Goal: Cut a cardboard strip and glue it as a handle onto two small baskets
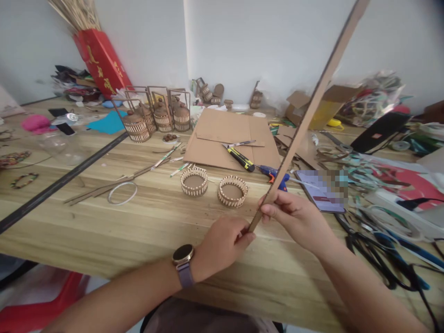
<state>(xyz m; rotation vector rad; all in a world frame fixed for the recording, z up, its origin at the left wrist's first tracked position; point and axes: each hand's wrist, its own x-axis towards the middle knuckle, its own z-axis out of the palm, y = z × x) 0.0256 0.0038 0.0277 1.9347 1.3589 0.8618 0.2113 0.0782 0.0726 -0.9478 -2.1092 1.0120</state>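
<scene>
A long, narrow cardboard strip (307,118) slants up to the right over the table. Its lower end is pinched between the thumb and fingers of my left hand (224,243), which has a watch on the wrist. A little higher up, my right hand (291,215) grips the same strip between thumb and fingers. Just beyond my hands stand two small round baskets, a left one (194,182) and a right one (232,191), both open at the top with upright slats around their walls.
Behind the baskets are a cardboard sheet (222,150), a yellow-black cutter (240,158) and a blue glue gun (274,175). A phone (321,190) and black scissors (371,254) lie at right. Small lidded baskets (163,115) with handles stand at back left. A white ring (122,193) lies at left.
</scene>
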